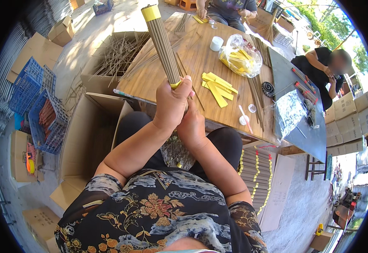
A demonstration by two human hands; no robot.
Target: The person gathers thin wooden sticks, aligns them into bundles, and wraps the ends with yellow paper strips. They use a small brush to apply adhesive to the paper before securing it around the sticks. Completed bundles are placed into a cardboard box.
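Over the near left part of the wooden table I hold a tilted bundle of brown incense sticks (163, 50). A yellow band wraps its far end, and a second strip of yellow shows beside my fingers. My left hand (171, 103) is closed round the lower part of the bundle. Just below it, my right hand (191, 124) is closed on the bundle's near end, most of which is hidden by the hands. Yellow paper strips (220, 89) lie fanned on the table to the right. A few loose sticks (196, 90) rest beside the bundle.
The wooden table (146, 86) carries a plastic bag of yellow strips (241, 57), a white cup (216, 43) and a small dish with a brush (245, 119). Cardboard boxes (93, 130) stand left; banded bundles (255, 175) lie right. Two people sit across and at the far right.
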